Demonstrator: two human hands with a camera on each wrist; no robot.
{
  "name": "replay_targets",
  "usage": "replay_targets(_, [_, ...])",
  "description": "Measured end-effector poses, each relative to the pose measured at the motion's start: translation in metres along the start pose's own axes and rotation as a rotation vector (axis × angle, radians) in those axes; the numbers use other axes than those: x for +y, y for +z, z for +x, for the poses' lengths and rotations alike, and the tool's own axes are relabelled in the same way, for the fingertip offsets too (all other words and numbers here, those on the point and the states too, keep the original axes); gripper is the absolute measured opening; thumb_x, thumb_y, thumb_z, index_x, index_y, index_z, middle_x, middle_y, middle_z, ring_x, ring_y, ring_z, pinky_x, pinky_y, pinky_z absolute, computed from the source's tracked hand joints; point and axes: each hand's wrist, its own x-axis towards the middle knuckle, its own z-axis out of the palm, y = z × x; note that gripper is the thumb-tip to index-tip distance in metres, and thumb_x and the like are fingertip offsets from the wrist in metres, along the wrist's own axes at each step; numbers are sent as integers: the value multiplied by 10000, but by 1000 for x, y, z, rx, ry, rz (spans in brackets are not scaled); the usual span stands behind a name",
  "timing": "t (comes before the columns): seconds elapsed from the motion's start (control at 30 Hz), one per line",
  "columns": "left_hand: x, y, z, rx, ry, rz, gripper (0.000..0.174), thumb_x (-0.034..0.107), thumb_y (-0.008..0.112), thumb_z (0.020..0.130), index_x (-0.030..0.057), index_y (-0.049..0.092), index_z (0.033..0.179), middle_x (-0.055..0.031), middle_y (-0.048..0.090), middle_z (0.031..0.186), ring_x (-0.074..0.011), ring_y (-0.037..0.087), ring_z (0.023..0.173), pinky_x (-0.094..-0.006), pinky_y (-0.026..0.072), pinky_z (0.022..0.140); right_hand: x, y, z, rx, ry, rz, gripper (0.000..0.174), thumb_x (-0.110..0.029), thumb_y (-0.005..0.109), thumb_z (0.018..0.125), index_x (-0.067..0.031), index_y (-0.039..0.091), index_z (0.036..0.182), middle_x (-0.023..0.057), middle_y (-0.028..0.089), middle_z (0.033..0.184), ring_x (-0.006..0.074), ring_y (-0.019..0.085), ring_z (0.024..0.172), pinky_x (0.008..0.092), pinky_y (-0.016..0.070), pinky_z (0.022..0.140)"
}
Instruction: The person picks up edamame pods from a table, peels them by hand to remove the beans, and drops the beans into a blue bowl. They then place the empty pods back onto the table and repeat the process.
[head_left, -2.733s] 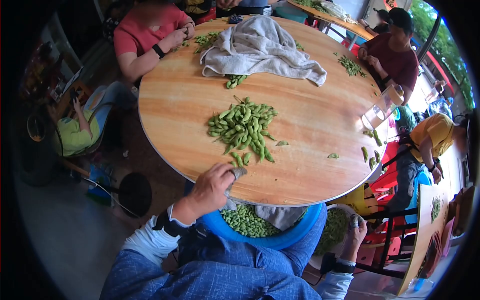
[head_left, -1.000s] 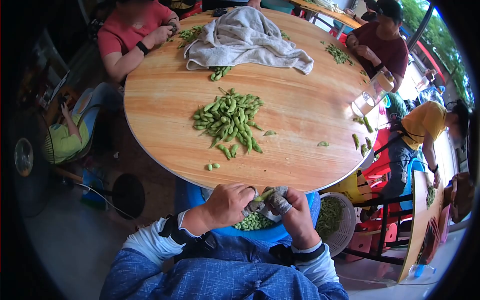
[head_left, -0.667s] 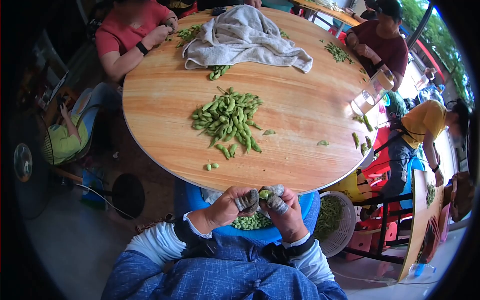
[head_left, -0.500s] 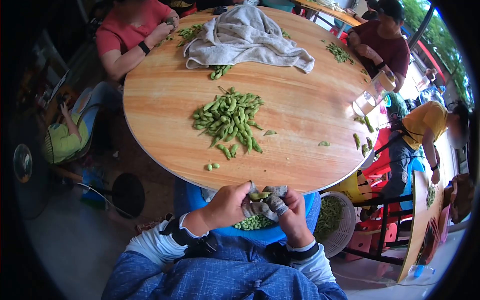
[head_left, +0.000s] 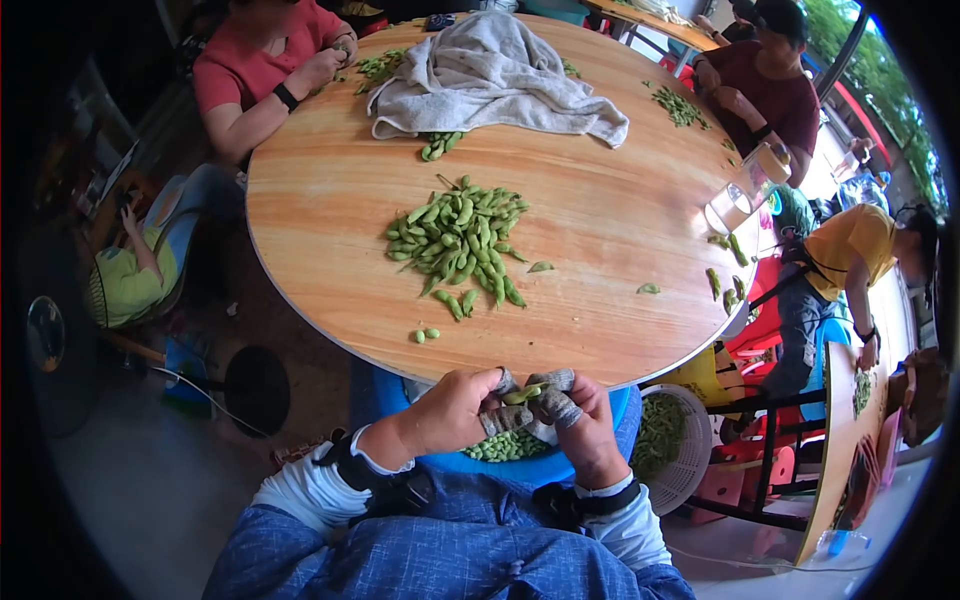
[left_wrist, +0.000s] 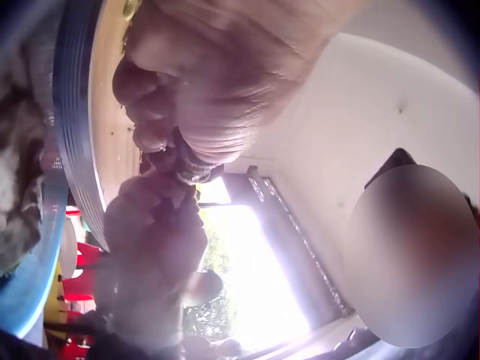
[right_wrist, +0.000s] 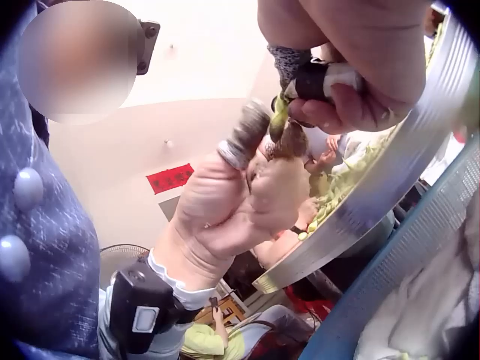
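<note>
From where I stand, the person's two hands meet over the near edge of the round wooden bench (head_left: 330, 215), with one green pod (head_left: 522, 394) between them. The left hand (head_left: 440, 412) pinches it from one side and the right hand (head_left: 597, 440) grips it from the other, thumb and fingers curled in close. Both have grey knitted covers (head_left: 560, 405) on some of the fingertips.

Just below the hands sits a blue tub (head_left: 614, 412) with shelled beans (head_left: 500, 446) in it, partly under the bench. A heap of pods (head_left: 455, 240) lies on the bench in front of the person, and two loose beans (head_left: 426, 335) rest between that heap and the bench's near edge. A rumpled pale cloth (head_left: 490, 85) lies beyond the heap, with pods poking out from under its edge. Over on the right, a clear container (head_left: 735, 203) stands near the rim, a few scattered pods (head_left: 713, 283) close by. Lower down on that side, beside the tub, a white basket (head_left: 700, 430) holds more green pods.
</note>
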Motion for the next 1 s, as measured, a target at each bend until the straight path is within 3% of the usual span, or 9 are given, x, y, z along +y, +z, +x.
replay_targets(0.1, [2, -1, 0, 121, 228, 268, 188, 46, 563, 668, 7, 526, 848, -148, 539, 675, -274, 564, 614, -343, 430, 537, -10, 9, -3, 44, 22, -54, 146, -84, 539, 803, -1, 558, 922, 22, 590, 829, 78, 530, 730, 207, 417, 664])
replay_targets(0.2, [4, -2, -1, 84, 200, 402, 179, 36, 553, 661, 13, 515, 834, -154, 551, 692, -336, 546, 659, -385, 426, 543, -11, 13, -3, 36, 87, -72, 149, -94, 536, 807, -8, 550, 927, 9, 577, 813, 68, 513, 720, 193, 399, 650])
replay_targets(0.47, [4, -5, -1, 91, 257, 547, 202, 27, 559, 613, 26, 505, 808, -126, 529, 642, -301, 549, 622, -384, 424, 524, -15, 14, -1, 14, 182, -3, 167, -118, 539, 806, -9, 538, 933, -15, 550, 774, 54, 474, 678, 179, 364, 601])
replay_targets(0.57, [4, -7, -2, 104, 291, 596, 226, 20, 561, 582, 38, 509, 801, -112, 521, 631, -287, 545, 614, -379, 422, 514, -15, 9, -2, -65, 174, 44, 187, -129, 554, 799, -9, 538, 941, -10, 556, 789, 53, 481, 688, 176, 367, 604])
replay_targets(1.0, [11, -12, 0, 113, 404, 663, 187, 37, 586, 545, 44, 491, 707, -93, 469, 587, -268, 516, 571, -368, 396, 470, -22, 13, -1, -58, 206, -21, 223, -161, 575, 801, -11, 537, 962, -8, 563, 841, 56, 505, 732, 184, 401, 658])
